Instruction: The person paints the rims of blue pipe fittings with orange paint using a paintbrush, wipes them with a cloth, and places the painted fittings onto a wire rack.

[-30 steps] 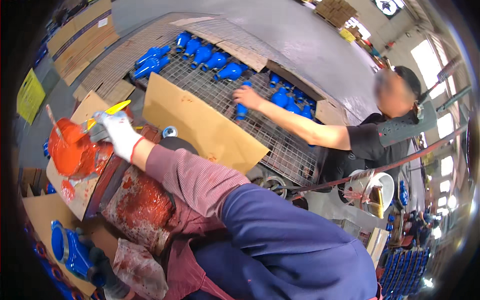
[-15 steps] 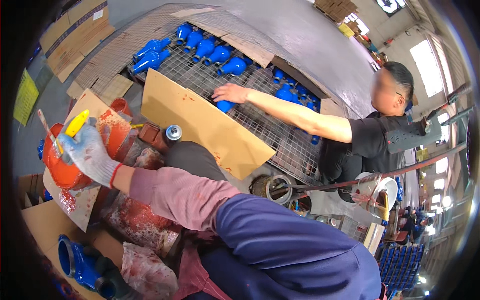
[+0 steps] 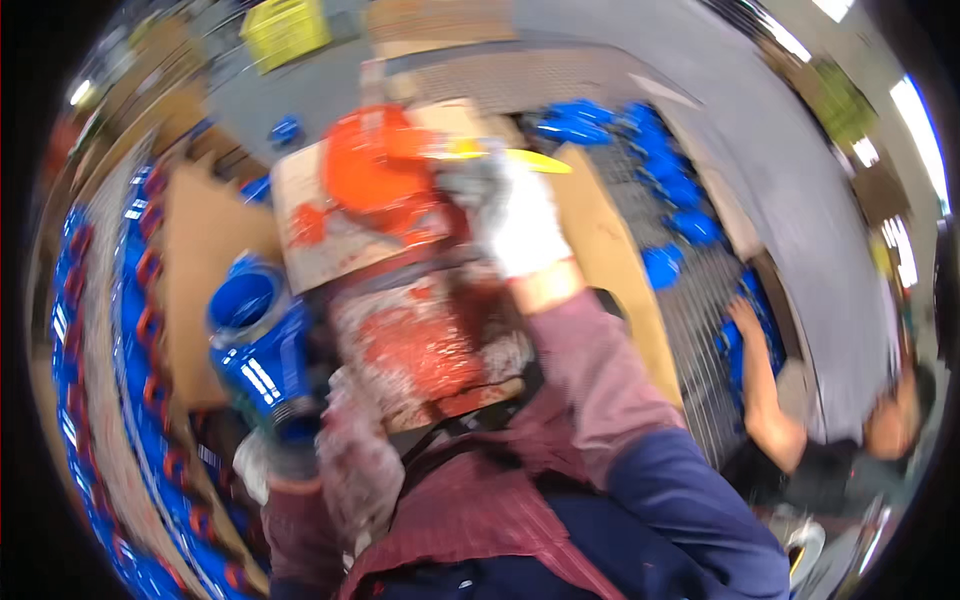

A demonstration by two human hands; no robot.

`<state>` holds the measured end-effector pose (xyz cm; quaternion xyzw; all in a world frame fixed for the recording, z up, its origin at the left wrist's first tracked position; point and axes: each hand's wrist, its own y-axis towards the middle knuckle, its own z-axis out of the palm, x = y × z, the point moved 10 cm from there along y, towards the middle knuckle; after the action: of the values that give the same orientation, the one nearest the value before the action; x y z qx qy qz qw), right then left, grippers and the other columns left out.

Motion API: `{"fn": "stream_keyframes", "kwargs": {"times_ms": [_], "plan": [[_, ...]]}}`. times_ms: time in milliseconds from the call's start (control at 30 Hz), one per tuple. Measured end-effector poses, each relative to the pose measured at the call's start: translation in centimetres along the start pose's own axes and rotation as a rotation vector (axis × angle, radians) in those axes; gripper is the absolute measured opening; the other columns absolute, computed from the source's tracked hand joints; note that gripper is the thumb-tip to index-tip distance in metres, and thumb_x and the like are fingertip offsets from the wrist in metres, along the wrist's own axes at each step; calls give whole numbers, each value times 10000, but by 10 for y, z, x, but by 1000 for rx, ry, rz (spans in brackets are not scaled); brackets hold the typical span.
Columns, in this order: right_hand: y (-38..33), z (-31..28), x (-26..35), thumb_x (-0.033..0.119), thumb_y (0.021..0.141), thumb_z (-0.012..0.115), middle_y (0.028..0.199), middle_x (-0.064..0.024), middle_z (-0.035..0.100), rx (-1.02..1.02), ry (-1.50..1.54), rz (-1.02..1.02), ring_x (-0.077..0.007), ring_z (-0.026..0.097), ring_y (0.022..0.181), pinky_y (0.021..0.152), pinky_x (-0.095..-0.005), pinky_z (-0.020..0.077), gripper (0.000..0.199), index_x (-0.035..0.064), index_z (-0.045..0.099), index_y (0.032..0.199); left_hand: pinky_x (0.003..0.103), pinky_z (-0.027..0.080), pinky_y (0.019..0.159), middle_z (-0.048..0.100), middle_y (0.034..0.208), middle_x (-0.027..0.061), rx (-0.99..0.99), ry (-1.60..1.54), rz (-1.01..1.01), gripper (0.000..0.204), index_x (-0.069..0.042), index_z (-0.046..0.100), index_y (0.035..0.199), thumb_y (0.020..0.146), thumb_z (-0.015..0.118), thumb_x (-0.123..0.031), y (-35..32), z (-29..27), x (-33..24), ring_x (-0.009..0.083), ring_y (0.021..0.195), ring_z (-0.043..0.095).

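My right hand (image 3: 510, 215), in a pale work glove, is closed around a paintbrush with a yellow handle (image 3: 540, 160). The brush's other end points left toward a round container of orange-red paint (image 3: 370, 170), and motion blurs it. On the left, my left hand (image 3: 285, 452), in a dark glove, grips the lower end of a glossy blue valve body (image 3: 262, 350). Its wide round mouth faces up and away from me. My left fingers are partly hidden by the casting. Between my hands lies a paint-smeared block (image 3: 420, 345) coated in red.
Long rows of blue castings with red-painted rings (image 3: 150, 330) stand at the left. On the right, a cardboard sheet (image 3: 610, 260) borders a wire-mesh rack holding more blue castings (image 3: 665, 180). A co-worker's arm (image 3: 765, 390) reaches over that rack. A yellow crate (image 3: 285, 35) stands far off.
My view has swung left, bringing the rows of castings into sight. The blue valve body has been raised beside the smeared block. The brush now points left, its handle to the right.
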<state>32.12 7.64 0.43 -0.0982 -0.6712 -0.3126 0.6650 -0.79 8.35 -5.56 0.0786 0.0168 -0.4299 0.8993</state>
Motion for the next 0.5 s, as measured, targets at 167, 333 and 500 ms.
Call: {"fn": "stream_keyframes", "kwargs": {"times_ms": [167, 333, 500], "plan": [[0, -19, 4, 168, 960, 598, 860, -109, 682, -179, 355, 198, -166, 653, 736, 701, -294, 538, 225, -14, 624, 1090, 558, 545, 911, 461, 1365, 316, -95, 97, 149, 905, -7, 312, 1456, 871, 572, -647, 23, 47, 14, 473, 1168, 554], [24, 27, 10, 138, 940, 633, 733, -52, 672, 27, -167, -72, -130, 617, 601, 557, -287, 494, 132, 9, 661, 929, 607, 438, 1037, 465, 1391, 271, -250, 154, 330, 828, -44, 327, 1459, 902, 557, -611, 11, 21, -9, 436, 1206, 540], [37, 64, -2, 370, 906, 630, 678, -168, 668, 111, -855, -307, -338, 673, 657, 604, -403, 526, 330, 47, 690, 880, 586, 472, 1014, 475, 1371, 286, -251, 191, 429, 882, -32, 309, 1462, 882, 567, -644, 11, 21, -21, 451, 1181, 552]]}}
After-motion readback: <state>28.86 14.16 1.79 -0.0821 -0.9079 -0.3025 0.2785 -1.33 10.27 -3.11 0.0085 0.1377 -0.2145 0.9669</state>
